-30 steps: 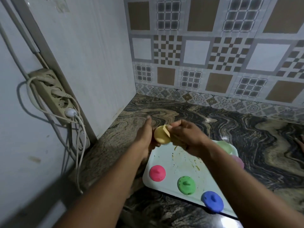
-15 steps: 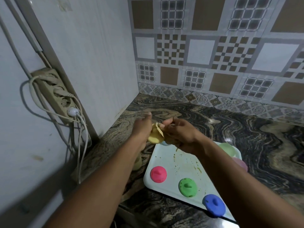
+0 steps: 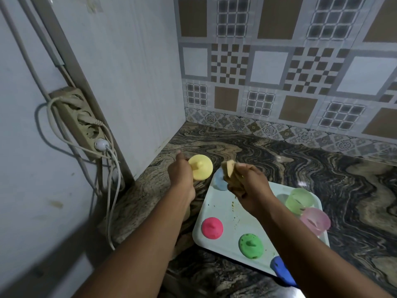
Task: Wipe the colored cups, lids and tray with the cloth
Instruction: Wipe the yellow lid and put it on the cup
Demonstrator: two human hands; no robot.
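My left hand grips a yellow lid by its edge, knob side facing me, above the counter left of the tray. My right hand holds a bunched tan cloth a short way to the right of the lid, apart from it. Below lies a pale tray with brown smears. On it sit a pink lid, a green lid, a blue lid partly hidden by my right forearm, a blue cup, a green cup and a pink cup.
The dark marbled counter meets a patterned tile wall at the back and a pale panel on the left. A power strip with hanging cables is fixed to the left wall. The counter's front edge is near the tray's front corner.
The cloth was pressed against the yellow lid; now my hands have parted, the lid has turned knob side toward me, and the cloth sits off to its right.
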